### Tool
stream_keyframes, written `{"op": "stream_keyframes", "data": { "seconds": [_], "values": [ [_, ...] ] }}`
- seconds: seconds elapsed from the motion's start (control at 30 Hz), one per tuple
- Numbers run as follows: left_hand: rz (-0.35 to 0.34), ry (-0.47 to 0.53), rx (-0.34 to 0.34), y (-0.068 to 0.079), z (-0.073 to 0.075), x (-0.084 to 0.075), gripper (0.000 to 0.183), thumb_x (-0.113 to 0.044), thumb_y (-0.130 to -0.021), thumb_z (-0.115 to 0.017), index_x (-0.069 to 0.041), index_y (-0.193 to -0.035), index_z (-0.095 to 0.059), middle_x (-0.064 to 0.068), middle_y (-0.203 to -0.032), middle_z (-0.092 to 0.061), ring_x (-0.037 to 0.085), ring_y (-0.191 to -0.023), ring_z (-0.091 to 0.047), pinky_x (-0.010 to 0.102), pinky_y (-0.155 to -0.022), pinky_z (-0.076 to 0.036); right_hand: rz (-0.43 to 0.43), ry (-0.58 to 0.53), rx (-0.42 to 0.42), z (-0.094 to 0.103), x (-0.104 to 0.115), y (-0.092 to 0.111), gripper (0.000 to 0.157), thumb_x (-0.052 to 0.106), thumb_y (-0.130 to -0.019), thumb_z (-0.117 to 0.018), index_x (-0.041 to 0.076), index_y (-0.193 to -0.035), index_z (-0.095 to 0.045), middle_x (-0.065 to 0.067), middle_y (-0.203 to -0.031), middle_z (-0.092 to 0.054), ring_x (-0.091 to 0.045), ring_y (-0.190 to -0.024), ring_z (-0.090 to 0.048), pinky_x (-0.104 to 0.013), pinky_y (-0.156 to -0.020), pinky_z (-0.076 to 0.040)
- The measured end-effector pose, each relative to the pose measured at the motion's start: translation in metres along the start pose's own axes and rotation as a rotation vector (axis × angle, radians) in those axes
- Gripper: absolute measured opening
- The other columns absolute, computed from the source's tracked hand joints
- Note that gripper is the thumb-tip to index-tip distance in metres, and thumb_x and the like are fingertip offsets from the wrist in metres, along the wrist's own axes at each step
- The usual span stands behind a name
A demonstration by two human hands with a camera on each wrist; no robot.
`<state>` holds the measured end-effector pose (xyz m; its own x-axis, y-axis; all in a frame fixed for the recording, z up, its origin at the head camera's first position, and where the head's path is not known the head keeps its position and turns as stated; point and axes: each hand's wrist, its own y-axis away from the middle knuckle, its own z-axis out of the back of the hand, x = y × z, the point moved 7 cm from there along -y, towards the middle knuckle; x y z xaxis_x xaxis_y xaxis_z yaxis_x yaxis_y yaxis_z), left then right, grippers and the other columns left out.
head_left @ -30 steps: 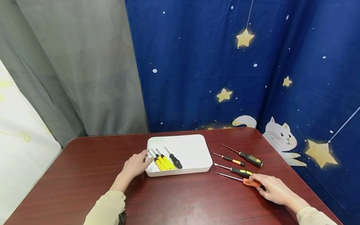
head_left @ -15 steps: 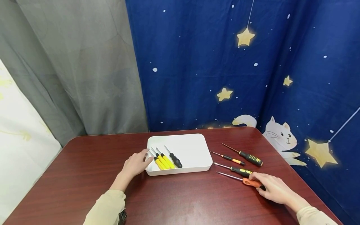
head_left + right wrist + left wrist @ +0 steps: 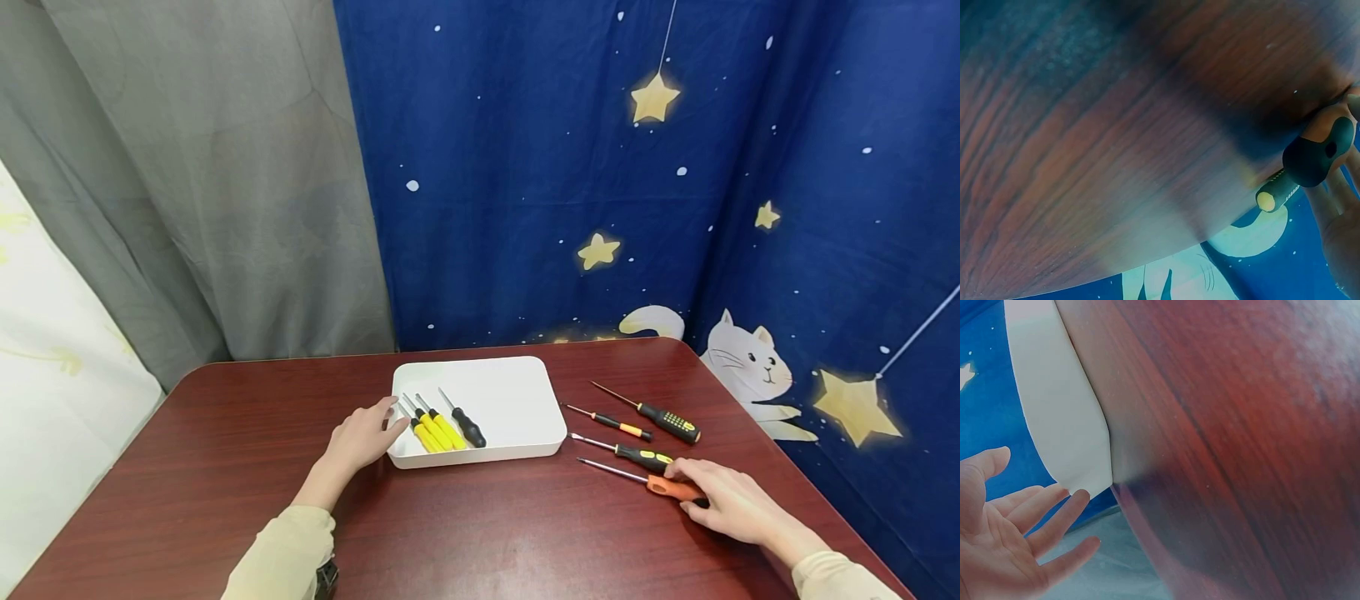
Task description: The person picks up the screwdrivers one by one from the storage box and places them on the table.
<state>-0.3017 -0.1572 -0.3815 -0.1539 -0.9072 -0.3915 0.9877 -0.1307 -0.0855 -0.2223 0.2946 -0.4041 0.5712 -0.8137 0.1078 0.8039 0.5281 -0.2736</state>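
1. Reddish-brown wood table (image 3: 480, 533); grey curtain (image 3: 285, 183) far L, blue star-print curtain (image 3: 525, 167) far centre to R.
2. Change: next to none vs. a sec ago. R hand (image 3: 723, 500), L hand (image 3: 360, 437) & tools hold the same spots, so work prob. sits at the orange-handled screwdriver (image 3: 667, 487).
3. R hand pinches that handle b/w thumb & fingers, near R; shaft tip points L. Can't tell if it's lifted at all.
4. L hand: fingers loose, nearly straight, touching L edge of white tray (image 3: 517, 400); no grasp.
5. Tray, mid-table, has 3 yellow-handled screwdrivers (image 3: 435, 430) at L + 1 black-handled screwdriver (image 3: 468, 427) just R of them.
6. Outside tray, R side, near to far past the orange one: black-and-yellow screwdriver (image 3: 642, 457), slim black-and-orange screwdriver (image 3: 622, 426), yellow-dotted black screwdriver (image 3: 670, 423).
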Motion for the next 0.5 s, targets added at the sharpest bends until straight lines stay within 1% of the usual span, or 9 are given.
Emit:
{"op": "stream_keyframes", "data": {
  "seconds": [0.27, 0.37, 0.5],
  "values": [
    [0.003, 0.003, 0.003, -0.0004, -0.0006, 0.0014, 0.051, -0.036, -0.086, -0.050, -0.004, -0.125, -0.047, 0.015, -0.109, -0.058, 0.031, -0.096, -0.054, 0.051, -0.072, -0.040, -0.009, -0.002, 0.010, -0.0003, -0.0010, -0.0007, 0.039, 0.019, -0.067, -0.073, 0.029, -0.099, -0.052, 0.014, -0.092, -0.050, -0.004, -0.076, -0.048, -0.031, -0.057, -0.041],
    [0.002, 0.005, 0.005, -0.0007, -0.0010, 0.0020, 0.052, -0.036, -0.085, -0.050, -0.004, -0.126, -0.047, 0.015, -0.109, -0.058, 0.031, -0.096, -0.054, 0.051, -0.072, -0.040, -0.024, -0.004, 0.017, 0.0018, -0.0011, -0.0023, 0.035, 0.024, -0.070, -0.072, 0.028, -0.099, -0.053, 0.013, -0.091, -0.051, -0.005, -0.075, -0.048, -0.031, -0.057, -0.040],
    [-0.002, 0.007, 0.005, -0.0012, -0.0017, 0.0024, 0.052, -0.036, -0.085, -0.050, -0.004, -0.125, -0.047, 0.015, -0.110, -0.058, 0.031, -0.096, -0.054, 0.051, -0.072, -0.040, -0.043, 0.001, -0.022, 0.0085, 0.0004, -0.0078, 0.028, 0.033, -0.073, -0.070, 0.028, -0.095, -0.054, 0.013, -0.088, -0.052, -0.005, -0.073, -0.049, -0.030, -0.056, -0.040]
  ]
}}
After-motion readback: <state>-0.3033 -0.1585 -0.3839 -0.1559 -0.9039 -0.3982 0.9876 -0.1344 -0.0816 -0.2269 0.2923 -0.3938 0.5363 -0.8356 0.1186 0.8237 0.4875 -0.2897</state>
